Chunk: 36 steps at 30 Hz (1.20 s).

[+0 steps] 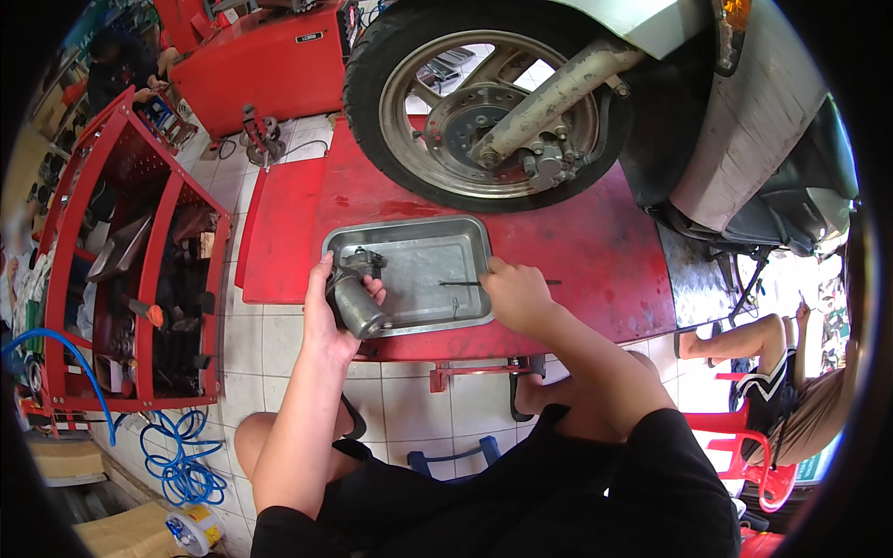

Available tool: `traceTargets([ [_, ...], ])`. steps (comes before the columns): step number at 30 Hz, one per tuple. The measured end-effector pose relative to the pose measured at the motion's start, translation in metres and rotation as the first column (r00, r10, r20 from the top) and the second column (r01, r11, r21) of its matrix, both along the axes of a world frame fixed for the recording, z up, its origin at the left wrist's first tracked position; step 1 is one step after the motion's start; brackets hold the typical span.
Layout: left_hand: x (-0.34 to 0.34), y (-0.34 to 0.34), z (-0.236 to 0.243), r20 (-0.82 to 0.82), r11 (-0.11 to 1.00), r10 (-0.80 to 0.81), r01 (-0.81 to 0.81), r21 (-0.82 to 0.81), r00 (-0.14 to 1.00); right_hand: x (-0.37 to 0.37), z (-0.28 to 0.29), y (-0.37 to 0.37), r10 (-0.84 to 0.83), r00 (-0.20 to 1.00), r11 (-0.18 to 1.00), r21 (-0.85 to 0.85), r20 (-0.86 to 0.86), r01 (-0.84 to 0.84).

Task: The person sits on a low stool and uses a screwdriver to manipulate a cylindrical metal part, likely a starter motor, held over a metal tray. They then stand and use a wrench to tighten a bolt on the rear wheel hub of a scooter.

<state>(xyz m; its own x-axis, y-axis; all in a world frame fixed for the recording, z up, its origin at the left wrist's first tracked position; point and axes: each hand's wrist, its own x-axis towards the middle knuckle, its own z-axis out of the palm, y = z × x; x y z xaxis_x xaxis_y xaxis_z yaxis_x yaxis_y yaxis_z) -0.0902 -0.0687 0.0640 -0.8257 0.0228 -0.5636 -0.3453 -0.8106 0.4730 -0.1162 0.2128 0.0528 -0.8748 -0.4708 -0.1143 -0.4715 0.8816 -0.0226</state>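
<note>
My left hand [327, 312] is closed around a grey cylindrical part that looks like a starter motor [361, 305], its rounded end tilted toward me and its dark fitting end pointing away. The motor is over the left side of a shallow metal tray [409, 224]. At the tray's right rim, my right hand [517, 296] is closed on a thin dark rod-like tool [456, 283]. The tool's tip reaches left over the tray floor, and its other end sticks out past my knuckles. Its exact kind is too small to tell. A small thin wire-like piece [456, 307] lies in the tray.
The tray stands on a red lift platform [595, 251], just before a scooter's front wheel [484, 121]. A red tool cart [112, 270] is at the left, near a coiled blue hose [181, 465]. A person [791, 391] sits at the right; another person [121, 70] is far left.
</note>
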Motion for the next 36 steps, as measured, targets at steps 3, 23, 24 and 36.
traceTargets([
  [3,0.001,-0.003,0.001,-0.015,1.0,-0.001,0.002,0.027,1.0,-0.013,-0.009,-0.012,0.007,0.999,0.997,0.076,-0.048,-0.004],
  [23,0.008,-0.013,0.013,-0.026,0.999,0.03,-0.03,0.015,0.999,0.005,0.04,-0.009,-0.042,0.994,0.931,0.364,0.1,0.002],
  [24,0.008,-0.011,0.013,-0.032,1.0,0.024,-0.024,0.015,0.999,0.006,0.044,-0.007,-0.053,0.993,0.927,0.375,0.105,0.01],
  [36,0.011,-0.002,0.007,-0.095,0.996,-0.055,0.061,0.058,0.994,0.008,0.049,-0.009,0.016,0.975,0.815,-0.568,0.22,0.115],
])
